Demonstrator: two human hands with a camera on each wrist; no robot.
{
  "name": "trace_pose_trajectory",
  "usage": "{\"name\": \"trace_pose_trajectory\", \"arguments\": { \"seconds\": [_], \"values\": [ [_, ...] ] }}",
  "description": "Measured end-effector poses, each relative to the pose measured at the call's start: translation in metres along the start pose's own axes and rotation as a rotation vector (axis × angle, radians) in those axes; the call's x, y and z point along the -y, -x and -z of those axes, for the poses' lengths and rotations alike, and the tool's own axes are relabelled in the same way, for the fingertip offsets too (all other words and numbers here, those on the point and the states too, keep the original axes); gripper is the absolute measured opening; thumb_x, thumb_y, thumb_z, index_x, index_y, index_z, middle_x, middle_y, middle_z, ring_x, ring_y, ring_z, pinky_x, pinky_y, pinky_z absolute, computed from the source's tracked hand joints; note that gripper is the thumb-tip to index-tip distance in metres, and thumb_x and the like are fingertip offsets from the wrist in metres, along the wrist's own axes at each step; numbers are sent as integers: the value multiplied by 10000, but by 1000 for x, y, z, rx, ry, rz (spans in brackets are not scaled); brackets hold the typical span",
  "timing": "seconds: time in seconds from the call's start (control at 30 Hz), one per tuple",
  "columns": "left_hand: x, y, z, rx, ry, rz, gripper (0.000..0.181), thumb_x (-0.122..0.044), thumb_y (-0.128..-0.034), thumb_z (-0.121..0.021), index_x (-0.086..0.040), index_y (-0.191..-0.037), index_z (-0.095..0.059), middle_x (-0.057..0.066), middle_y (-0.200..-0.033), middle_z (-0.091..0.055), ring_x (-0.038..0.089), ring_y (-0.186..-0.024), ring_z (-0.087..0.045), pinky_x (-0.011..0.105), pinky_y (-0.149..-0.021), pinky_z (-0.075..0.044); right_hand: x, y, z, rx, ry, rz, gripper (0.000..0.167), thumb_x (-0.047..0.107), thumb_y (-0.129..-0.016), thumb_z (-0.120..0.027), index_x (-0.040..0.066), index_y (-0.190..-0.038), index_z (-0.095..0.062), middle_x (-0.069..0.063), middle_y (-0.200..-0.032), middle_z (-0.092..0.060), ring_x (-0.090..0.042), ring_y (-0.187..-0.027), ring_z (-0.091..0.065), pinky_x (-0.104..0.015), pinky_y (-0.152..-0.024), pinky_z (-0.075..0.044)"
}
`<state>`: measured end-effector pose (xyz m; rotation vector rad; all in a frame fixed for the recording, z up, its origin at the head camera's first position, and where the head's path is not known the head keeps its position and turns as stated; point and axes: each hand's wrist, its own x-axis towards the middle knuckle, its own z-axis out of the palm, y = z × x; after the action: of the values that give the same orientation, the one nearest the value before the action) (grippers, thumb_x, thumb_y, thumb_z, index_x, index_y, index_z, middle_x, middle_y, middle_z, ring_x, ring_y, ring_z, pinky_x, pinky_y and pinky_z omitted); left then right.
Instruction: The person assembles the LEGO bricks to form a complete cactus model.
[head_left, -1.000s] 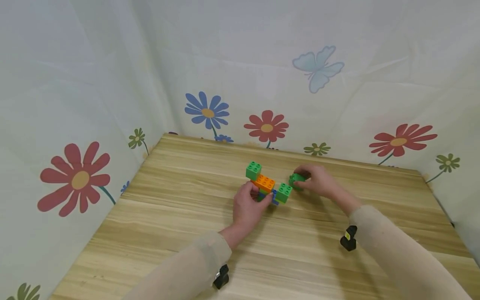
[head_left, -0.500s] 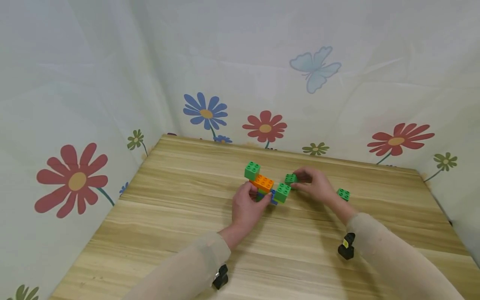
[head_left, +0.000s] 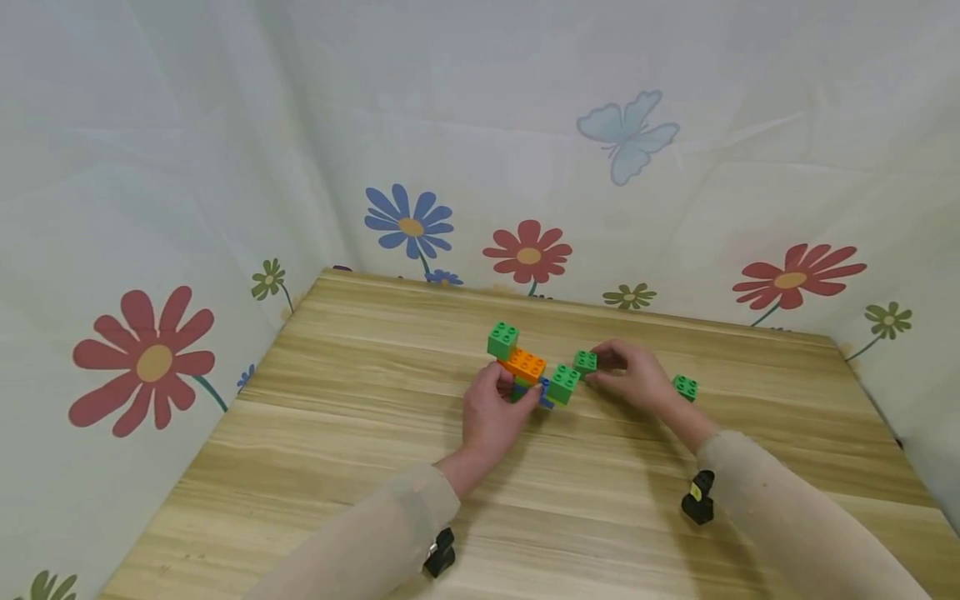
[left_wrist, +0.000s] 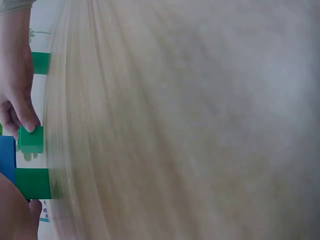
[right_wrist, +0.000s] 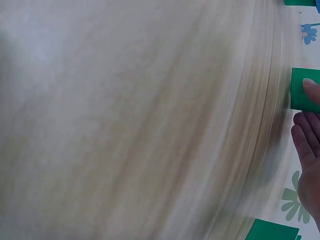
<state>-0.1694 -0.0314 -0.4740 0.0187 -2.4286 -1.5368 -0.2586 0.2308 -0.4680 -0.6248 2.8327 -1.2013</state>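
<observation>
My left hand (head_left: 495, 408) grips a built model of toy building bricks in the head view. Its orange brick (head_left: 525, 365) lies across the middle, with a green brick (head_left: 503, 340) raised at the left end and another green brick (head_left: 564, 384) at the right. Blue and lime parts below are partly covered by my fingers. Just right of the model, my right hand (head_left: 633, 375) pinches a loose green brick (head_left: 585, 362), studs up. The right wrist view shows the thumb against this green brick (right_wrist: 301, 89). Whether it touches the tabletop I cannot tell.
One more green brick (head_left: 686, 387) stands on the wooden table (head_left: 360, 400), right of my right wrist. Behind the table's back edge hangs a pale curtain (head_left: 465, 125) printed with flowers and a butterfly.
The right hand's green brick has gone from tilted to studs up, shifting slightly left and then back. The separate green brick by the right wrist has come into sight. My left hand stays nearly still.
</observation>
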Motion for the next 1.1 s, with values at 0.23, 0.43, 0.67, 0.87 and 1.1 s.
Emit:
{"name": "trace_pose_trajectory", "arguments": {
  "seconds": [0.23, 0.43, 0.67, 0.87, 1.1],
  "values": [
    [1, -1, 0, 6, -4, 3, 330, -271, -910, -882, -104, -994, -610, -2, -1099, -688, 182, -992, -667, 285, -863, -607, 3, -1, 1, 8, -18, -30, 525, 159, -936, -853, -18, -1380, -637, -218, -1357, -687, -393, -1258, -669, -528, -1086, -542],
    [0, -1, 0, 6, -3, 7, 341, -273, -907, -885, -91, -993, -610, 2, -1093, -684, 184, -991, -666, 289, -865, -611, 9, -4, 1, 10, -62, -27, 534, 159, -937, -853, -14, -1394, -638, -214, -1383, -678, -391, -1276, -660, -512, -1086, -545],
    [0, 0, -1, 11, 10, 6, 351, -273, -912, -881, -68, -1006, -612, 11, -1092, -678, 199, -995, -664, 299, -866, -615, 9, -8, -5, -21, -58, -6, 432, 106, -942, -837, 4, -1332, -682, -182, -1310, -720, -356, -1195, -703, -478, -1031, -584],
    [2, 0, -2, 10, 15, 5, 340, -273, -910, -881, -75, -1000, -619, 15, -1070, -676, 189, -992, -659, 283, -853, -602, 12, -6, -7, -49, -41, -7, 369, 139, -952, -834, 14, -1279, -718, -168, -1240, -747, -343, -1127, -730, -468, -975, -609],
    [2, -1, -1, 7, 25, 0, 340, -267, -905, -883, -70, -999, -622, 27, -1062, -681, 195, -987, -661, 281, -841, -591, 27, -12, 0, -74, -29, -31, 393, 235, -981, -812, 47, -1312, -718, -148, -1246, -756, -327, -1118, -729, -495, -974, -600]
  ]
}}
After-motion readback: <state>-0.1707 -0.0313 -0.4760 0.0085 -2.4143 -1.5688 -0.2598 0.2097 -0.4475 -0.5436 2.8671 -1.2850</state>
